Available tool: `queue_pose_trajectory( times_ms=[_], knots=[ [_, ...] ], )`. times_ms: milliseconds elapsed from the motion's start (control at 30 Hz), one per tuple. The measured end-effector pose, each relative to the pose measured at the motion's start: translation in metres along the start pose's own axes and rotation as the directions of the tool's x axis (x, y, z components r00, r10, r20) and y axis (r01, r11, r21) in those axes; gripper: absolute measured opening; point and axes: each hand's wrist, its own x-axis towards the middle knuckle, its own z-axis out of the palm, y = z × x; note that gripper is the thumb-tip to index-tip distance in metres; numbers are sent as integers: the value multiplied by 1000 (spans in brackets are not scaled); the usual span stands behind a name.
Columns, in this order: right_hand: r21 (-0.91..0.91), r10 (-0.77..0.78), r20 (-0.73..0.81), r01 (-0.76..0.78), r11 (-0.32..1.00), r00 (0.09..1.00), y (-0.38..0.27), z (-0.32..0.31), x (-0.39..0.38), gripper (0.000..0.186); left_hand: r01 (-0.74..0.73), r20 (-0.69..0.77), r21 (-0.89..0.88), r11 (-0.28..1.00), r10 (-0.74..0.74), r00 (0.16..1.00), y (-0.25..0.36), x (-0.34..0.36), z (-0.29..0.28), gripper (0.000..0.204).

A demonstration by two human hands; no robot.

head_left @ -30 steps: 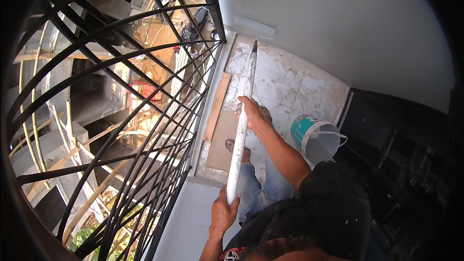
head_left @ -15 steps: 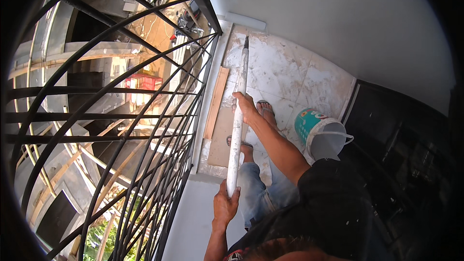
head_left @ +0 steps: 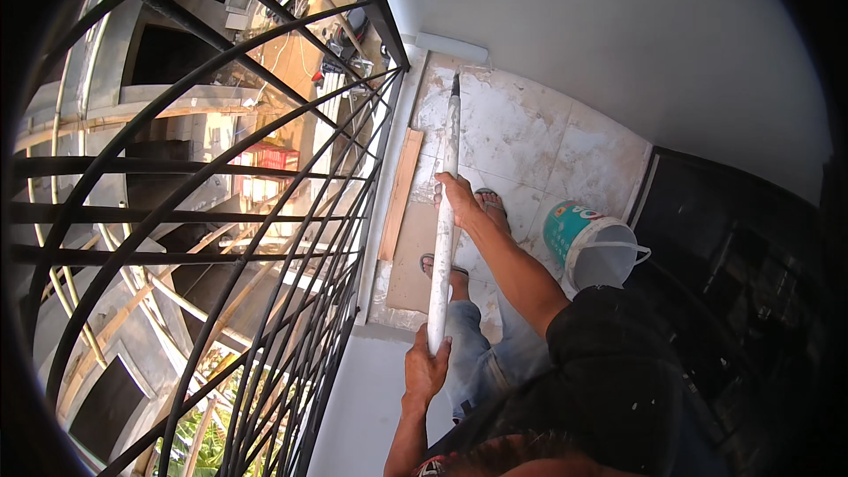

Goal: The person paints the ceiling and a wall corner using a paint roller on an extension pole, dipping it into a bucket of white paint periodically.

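A long white paint-spattered pole (head_left: 442,278) runs away from me to a pale paint roller (head_left: 452,46) at the foot of the grey wall. My right hand (head_left: 455,197) is closed round the middle of the pole, and my left hand (head_left: 426,362) grips its near end lower down. My sandalled feet stand on the dirty white tiles (head_left: 574,146) below the pole. A teal and white bucket (head_left: 570,243) sits on the floor right of my right forearm.
A black criss-cross railing (head_left: 234,53) lines the left, with a building site far below. A wooden plank (head_left: 397,190) and a flat brown board (head_left: 402,291) lie beside it. A grey wall (head_left: 618,44) rises ahead, and a black surface (head_left: 707,274), perhaps a door, stands at the right.
The roller rose slightly in view, then came back down a little. The near end of the pole and my left hand appear higher and a little further right than a second ago.
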Motion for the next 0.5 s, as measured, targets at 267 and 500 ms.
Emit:
queue_pose_trajectory(
  times_ms=[267, 500],
  knots=[
    [38, -137, 21, 136, 990, 990, 8, 37, -158, 21, -23, -8, -55, 998, 23, 1000, -41, -124, -47, 44],
    [24, -278, 4, 277, 960, 961, 16, 73, -272, 23, -114, -30, -99, 989, 111, 993, -79, -196, -89, 44]
  ],
)
